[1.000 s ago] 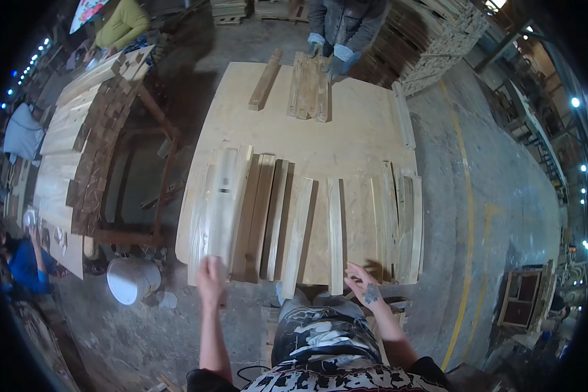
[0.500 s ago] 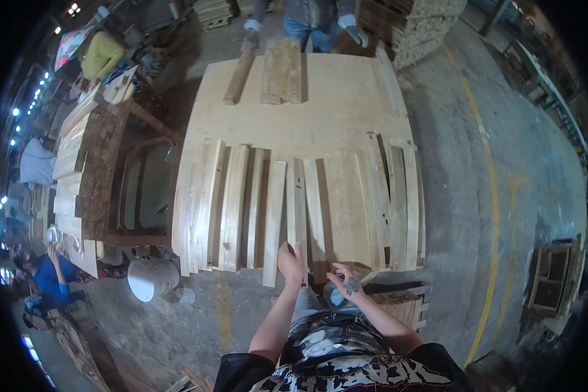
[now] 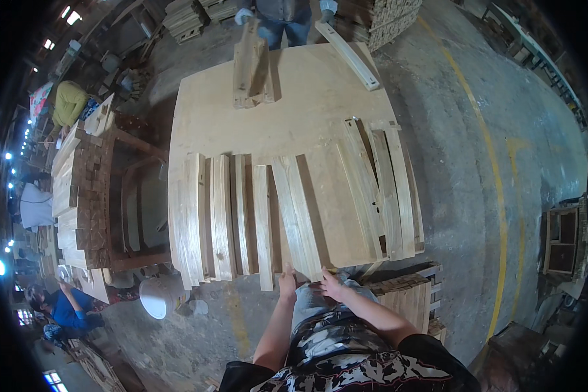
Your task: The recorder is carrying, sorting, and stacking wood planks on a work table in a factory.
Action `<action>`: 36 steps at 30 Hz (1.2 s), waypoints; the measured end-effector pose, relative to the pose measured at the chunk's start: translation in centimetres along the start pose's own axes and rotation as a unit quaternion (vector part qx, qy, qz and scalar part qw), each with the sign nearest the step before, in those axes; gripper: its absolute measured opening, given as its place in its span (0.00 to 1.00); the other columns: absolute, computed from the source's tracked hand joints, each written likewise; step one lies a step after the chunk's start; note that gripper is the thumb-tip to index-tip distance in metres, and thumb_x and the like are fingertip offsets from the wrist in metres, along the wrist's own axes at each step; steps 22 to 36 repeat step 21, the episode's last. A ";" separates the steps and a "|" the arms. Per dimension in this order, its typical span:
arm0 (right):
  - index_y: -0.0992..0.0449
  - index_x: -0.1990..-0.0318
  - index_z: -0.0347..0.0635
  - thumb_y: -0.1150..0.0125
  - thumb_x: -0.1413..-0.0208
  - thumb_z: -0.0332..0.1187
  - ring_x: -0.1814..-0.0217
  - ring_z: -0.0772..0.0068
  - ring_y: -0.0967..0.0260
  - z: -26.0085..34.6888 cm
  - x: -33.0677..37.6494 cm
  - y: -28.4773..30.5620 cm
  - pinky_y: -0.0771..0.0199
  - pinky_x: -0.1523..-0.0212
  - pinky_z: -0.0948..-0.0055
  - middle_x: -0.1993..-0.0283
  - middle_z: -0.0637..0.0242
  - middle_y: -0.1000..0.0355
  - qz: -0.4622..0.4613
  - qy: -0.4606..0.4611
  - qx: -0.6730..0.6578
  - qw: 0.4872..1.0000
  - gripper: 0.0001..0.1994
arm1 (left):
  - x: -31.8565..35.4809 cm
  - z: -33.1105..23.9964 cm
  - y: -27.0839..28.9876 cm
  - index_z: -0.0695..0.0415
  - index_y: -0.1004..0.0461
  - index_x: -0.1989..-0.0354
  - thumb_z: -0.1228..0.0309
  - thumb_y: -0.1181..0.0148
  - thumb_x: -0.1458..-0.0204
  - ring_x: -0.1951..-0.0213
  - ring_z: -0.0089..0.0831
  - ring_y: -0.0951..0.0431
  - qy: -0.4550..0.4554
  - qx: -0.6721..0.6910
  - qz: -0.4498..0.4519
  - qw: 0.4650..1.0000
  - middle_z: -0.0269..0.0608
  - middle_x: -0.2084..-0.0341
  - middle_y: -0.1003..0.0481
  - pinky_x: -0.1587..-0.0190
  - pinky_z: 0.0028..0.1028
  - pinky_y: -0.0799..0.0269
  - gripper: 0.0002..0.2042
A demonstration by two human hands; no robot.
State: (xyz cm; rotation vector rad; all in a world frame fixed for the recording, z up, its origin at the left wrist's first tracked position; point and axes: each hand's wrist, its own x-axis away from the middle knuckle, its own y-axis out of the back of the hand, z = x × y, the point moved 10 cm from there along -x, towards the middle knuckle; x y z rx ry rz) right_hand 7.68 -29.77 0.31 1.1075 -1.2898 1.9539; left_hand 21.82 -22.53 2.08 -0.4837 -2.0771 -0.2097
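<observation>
Two pale wooden slats (image 3: 297, 215) lie side by side, touching, on the large plywood tabletop (image 3: 209, 124), their near ends at its front edge. My left hand (image 3: 287, 283) is closed at the left side of that near end. My right hand (image 3: 332, 285) grips the right corner of the same end, fingertips on the wood. The undersides of both hands are hidden. Left of the pair lies a single slat (image 3: 262, 225), with several more beyond it. On the right, another group of slats (image 3: 387, 189) lies lengthwise, some with dark knots or holes.
Across the table a gloved co-worker holds one board (image 3: 349, 57) at the right and another over a small stack (image 3: 247, 75). To the left are a stacked wood pile (image 3: 88, 196) and a white bucket (image 3: 158, 299). A slatted wooden stack (image 3: 405, 297) stands right of my legs.
The slats by my hands have come together into a touching pair. Both my hands are now at its near end. The co-worker has lifted the right-hand board and brought the left one onto the stack.
</observation>
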 end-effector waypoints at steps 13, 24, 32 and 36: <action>0.31 0.43 0.44 0.60 0.34 0.59 0.56 0.76 0.29 5.8 8.7 -4.0 0.28 0.57 0.71 0.53 0.67 0.26 0.061 0.086 0.046 0.993 0.28 | 6.3 -5.4 -5.6 0.61 0.36 0.38 0.46 0.63 0.34 0.44 0.41 0.28 0.043 0.090 0.278 0.955 0.47 0.45 0.28 0.44 0.42 0.32 0.30; 0.25 0.51 0.47 0.35 0.43 0.47 0.68 0.81 0.27 4.2 5.6 -1.1 0.31 0.69 0.80 0.65 0.75 0.25 -0.091 0.123 0.225 0.962 0.18 | 4.8 -3.6 -1.9 0.61 0.29 0.46 0.54 0.37 0.44 0.61 0.29 0.21 -0.056 -0.218 0.173 0.959 0.42 0.60 0.21 0.59 0.31 0.25 0.25; 0.25 0.51 0.47 0.35 0.43 0.47 0.68 0.81 0.27 4.2 5.6 -1.1 0.31 0.69 0.80 0.65 0.75 0.25 -0.091 0.123 0.225 0.962 0.18 | 4.8 -3.6 -1.9 0.61 0.29 0.46 0.54 0.37 0.44 0.61 0.29 0.21 -0.056 -0.218 0.173 0.959 0.42 0.60 0.21 0.59 0.31 0.25 0.25; 0.25 0.51 0.47 0.35 0.43 0.47 0.68 0.81 0.27 4.2 5.6 -1.1 0.31 0.69 0.80 0.65 0.75 0.25 -0.091 0.123 0.225 0.962 0.18 | 4.8 -3.6 -1.9 0.61 0.29 0.46 0.54 0.37 0.44 0.61 0.29 0.21 -0.056 -0.218 0.173 0.959 0.42 0.60 0.21 0.59 0.31 0.25 0.25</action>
